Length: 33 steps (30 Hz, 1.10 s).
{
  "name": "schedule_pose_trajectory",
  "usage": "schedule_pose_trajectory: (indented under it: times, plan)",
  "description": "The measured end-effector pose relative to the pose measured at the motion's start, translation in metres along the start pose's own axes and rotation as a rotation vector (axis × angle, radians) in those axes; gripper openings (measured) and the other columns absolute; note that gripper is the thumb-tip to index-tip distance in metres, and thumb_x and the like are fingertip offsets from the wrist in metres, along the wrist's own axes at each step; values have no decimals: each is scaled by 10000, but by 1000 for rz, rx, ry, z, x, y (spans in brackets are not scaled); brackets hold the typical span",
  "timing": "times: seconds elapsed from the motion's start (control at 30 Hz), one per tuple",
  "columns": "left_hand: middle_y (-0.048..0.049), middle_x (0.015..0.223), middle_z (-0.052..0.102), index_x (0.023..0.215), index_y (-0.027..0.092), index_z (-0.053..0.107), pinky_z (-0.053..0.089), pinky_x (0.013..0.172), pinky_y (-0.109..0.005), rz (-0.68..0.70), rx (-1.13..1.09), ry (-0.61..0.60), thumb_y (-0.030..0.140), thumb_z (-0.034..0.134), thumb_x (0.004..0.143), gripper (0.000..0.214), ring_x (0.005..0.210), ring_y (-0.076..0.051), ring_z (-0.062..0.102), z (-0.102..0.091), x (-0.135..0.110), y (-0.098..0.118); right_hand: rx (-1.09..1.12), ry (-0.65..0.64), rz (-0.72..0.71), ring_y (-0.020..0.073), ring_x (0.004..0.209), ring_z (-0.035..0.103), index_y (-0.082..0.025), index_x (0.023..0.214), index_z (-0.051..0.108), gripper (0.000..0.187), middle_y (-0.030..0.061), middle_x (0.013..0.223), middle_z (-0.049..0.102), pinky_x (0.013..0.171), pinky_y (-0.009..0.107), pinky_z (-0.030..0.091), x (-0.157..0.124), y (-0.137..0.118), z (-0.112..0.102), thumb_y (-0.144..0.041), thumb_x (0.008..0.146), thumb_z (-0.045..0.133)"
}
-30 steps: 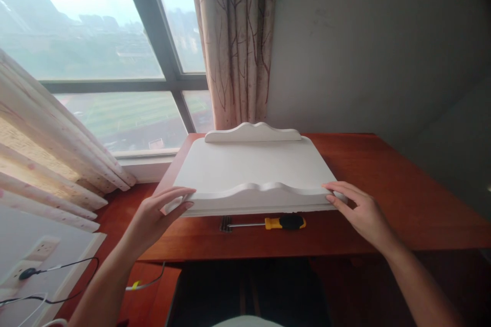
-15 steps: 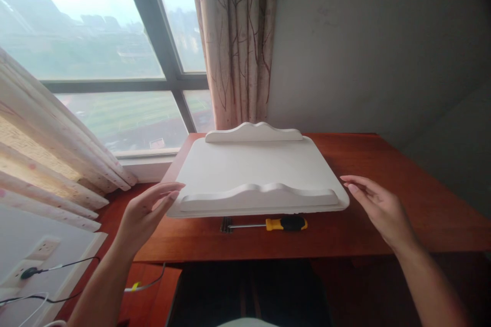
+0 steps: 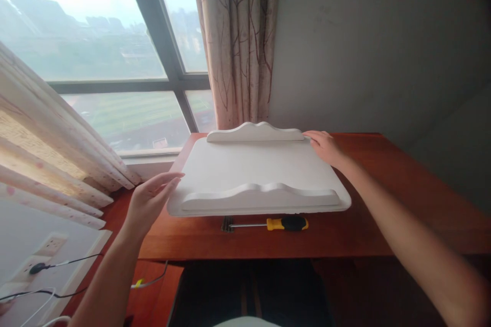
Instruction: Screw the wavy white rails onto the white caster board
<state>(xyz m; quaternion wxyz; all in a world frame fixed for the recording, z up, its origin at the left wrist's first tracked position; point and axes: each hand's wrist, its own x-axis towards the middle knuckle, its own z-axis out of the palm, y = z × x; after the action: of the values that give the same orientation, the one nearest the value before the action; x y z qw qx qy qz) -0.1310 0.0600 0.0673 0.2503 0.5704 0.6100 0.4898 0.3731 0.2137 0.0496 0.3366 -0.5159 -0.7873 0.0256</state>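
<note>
Head view: left hand (image 3: pixel 151 199) and right hand (image 3: pixel 325 147) at opposite sides of a white board (image 3: pixel 253 163)

The board lies between the two hands, over a reddish-brown table (image 3: pixel 395 204). The left hand is at its left edge, thumb and fingers drawn close together; whether they pinch the edge I cannot tell. The right hand reaches farther out, its fingers bent over the far right corner, just beside the end of the far wavy rail (image 3: pixel 255 134); its grip cannot be made out either. The near wavy rail (image 3: pixel 264 197) runs between the hands, closer to the wearer than the right one. Nearer the wearer than both hands lies a yellow-and-black screwdriver (image 3: pixel 287 223), its tip beside small dark pieces (image 3: pixel 226 224).
</note>
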Motion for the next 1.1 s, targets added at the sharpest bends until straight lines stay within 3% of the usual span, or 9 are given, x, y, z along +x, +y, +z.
schedule_pose_trajectory:
  times: [0.17,0.33,0.6,1.1]
  plan:
    - [-81,1033,780,995,188,789,523,812,-289,32,15,-1,535,766,794,402,931,-238,690,6,4,1,-101,-85,-6,291,1167,635,-206,1287,698,518,102,1216,738,1087,482,476,24,4,18,-64,849,461]
    - [-83,1034,778,999,188,788,516,826,-292,40,31,-32,537,744,809,400,952,-244,695,9,6,-2,-100,-91,29,257,1176,651,-229,1308,687,542,60,1269,728,1094,427,489,26,8,15,-52,846,466]
    - [-77,1034,780,1006,193,789,522,796,-295,19,54,-33,541,737,812,402,933,-242,700,12,7,-5,-87,-59,54,251,1178,664,-211,1282,703,550,52,1241,747,1101,441,490,33,8,17,-31,814,476]
    - [-75,1039,792,971,200,801,561,825,-313,20,33,-19,558,746,794,403,955,-259,712,14,5,-5,217,-23,185,231,1199,680,-214,1317,680,541,57,1307,717,1102,457,495,21,15,21,-66,826,509]
